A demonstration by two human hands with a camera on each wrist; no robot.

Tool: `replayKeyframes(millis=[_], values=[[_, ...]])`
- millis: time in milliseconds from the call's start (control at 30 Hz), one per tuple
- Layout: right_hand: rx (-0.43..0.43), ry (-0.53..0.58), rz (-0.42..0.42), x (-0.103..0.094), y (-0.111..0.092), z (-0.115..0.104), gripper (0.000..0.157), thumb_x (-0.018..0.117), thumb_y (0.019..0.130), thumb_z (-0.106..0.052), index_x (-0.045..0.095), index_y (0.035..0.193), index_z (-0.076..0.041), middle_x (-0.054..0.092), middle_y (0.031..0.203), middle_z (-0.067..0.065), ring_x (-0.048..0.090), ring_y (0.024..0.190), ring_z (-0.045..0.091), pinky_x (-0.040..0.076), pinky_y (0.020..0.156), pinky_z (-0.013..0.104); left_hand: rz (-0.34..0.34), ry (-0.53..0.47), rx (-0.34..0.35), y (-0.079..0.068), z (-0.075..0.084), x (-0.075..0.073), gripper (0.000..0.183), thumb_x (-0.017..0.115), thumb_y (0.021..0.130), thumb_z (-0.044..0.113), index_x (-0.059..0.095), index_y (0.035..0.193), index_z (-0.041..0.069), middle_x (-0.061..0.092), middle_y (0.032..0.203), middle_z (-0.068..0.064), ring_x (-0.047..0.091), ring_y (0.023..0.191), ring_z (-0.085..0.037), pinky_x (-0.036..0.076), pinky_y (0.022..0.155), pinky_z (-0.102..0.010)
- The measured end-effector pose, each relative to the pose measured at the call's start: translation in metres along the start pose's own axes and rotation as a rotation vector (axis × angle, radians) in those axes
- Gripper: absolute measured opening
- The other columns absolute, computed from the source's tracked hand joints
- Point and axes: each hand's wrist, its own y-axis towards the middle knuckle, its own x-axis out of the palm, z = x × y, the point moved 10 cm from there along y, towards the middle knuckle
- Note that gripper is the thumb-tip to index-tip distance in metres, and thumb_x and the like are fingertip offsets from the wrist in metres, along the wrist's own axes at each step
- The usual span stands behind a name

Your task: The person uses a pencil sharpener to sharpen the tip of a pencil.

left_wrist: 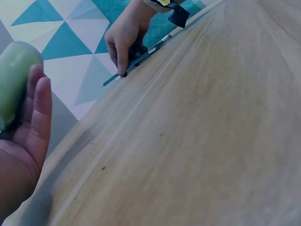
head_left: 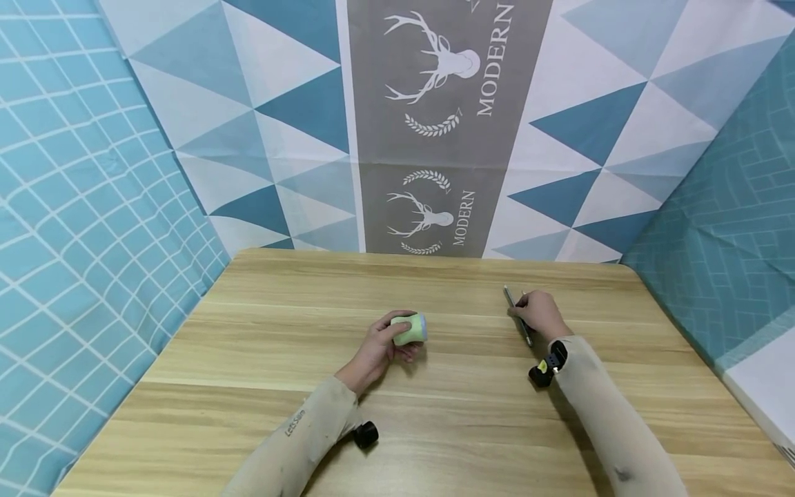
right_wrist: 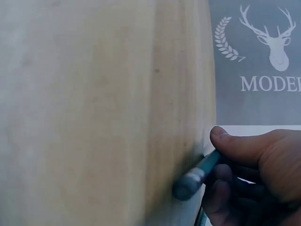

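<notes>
My left hand (head_left: pixel 388 338) grips a light green cylinder (head_left: pixel 408 330), perhaps a cup or small container, with a pale blue end turned to the right. The thumb lies across its near side, and in the left wrist view the green cylinder (left_wrist: pixel 16 80) is held up off the wood. To the right, my right hand (head_left: pixel 539 312) pinches a slim dark teal pen (head_left: pixel 524 332) between thumb and fingers, low over the table. In the right wrist view the pen's dark, silver-banded end (right_wrist: pixel 188 184) points toward the camera. A second thin stick-like piece (right_wrist: pixel 201 217) shows below the fingers.
Both hands are over a wooden table (head_left: pixel 459 428) whose far edge meets a patterned cloth backdrop (head_left: pixel 422 152). Blue tiled cloth (head_left: pixel 93 172) hangs at the left and teal cloth (head_left: pixel 733 200) at the right. A white surface (head_left: pixel 764 386) adjoins the right side.
</notes>
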Motion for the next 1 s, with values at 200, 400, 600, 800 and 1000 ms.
replayKeyframes(millis=[200,400,600,800,1000], values=[[0.039,-0.032,0.033,0.001,0.001,0.004,0.023,0.074,0.088,-0.012,0.074,0.093,0.010,0.072,0.088,0.023,0.069,0.077,0.033,0.058,0.070,0.045,0.041,0.091,-0.047,0.002,-0.001,-0.008,0.053,0.060,0.094,0.016,0.048,0.144,0.003,0.065,0.100,-0.005,0.061,0.068,-0.013,0.054,0.057,-0.025],[0.066,-0.065,0.031,0.000,0.001,0.007,0.025,0.075,0.087,-0.011,0.073,0.097,0.011,0.071,0.093,0.025,0.069,0.080,0.034,0.059,0.071,0.045,0.082,0.101,-0.082,0.005,0.005,-0.017,0.058,0.060,0.092,0.011,0.042,0.145,-0.005,0.056,0.112,-0.006,0.052,0.083,-0.013,0.046,0.070,-0.022],[0.083,-0.057,0.021,0.002,0.002,0.010,0.025,0.075,0.087,-0.012,0.073,0.099,0.011,0.071,0.096,0.025,0.069,0.081,0.033,0.059,0.070,0.043,0.103,0.093,-0.045,0.008,0.017,-0.025,0.056,0.059,0.093,0.001,0.039,0.144,-0.011,0.051,0.120,-0.013,0.052,0.095,-0.016,0.049,0.078,-0.021],[0.075,-0.045,0.019,0.001,0.000,0.009,0.025,0.074,0.087,-0.011,0.072,0.099,0.011,0.070,0.098,0.026,0.068,0.082,0.034,0.059,0.071,0.044,0.120,0.139,-0.016,0.009,0.027,-0.033,0.062,0.061,0.089,-0.003,0.038,0.146,-0.008,0.048,0.130,-0.020,0.054,0.102,-0.019,0.053,0.082,-0.022],[0.048,-0.044,0.004,0.000,-0.003,0.004,0.032,0.075,0.087,-0.012,0.069,0.103,0.014,0.069,0.095,0.027,0.067,0.078,0.033,0.058,0.070,0.044,0.139,0.264,0.031,0.011,0.033,-0.043,0.063,0.065,0.085,-0.008,0.041,0.143,-0.009,0.045,0.139,-0.027,0.054,0.113,-0.028,0.052,0.087,-0.023]])
